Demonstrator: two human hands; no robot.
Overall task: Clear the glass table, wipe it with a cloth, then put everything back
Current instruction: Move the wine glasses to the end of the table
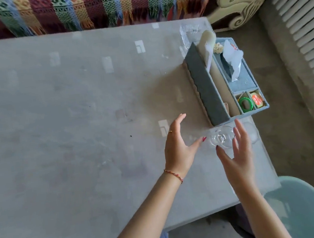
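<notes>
The clear glass (pixel 222 137) between the two hands is hard to make out against the glass table (pixel 74 129), and a second clear piece (pixel 189 31) at the far corner blurs away. One grey felt organiser (pixel 208 90) stands at the right edge with one tissue tuft; the left hand (pixel 177 148) and right hand (pixel 236 156), fingers spread, flank the glass, and contact cannot be told

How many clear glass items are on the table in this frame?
2 that I can make out: a glass bowl between the left hand and right hand, and a clear glass piece behind the organizer box. Others may blend in.
</notes>
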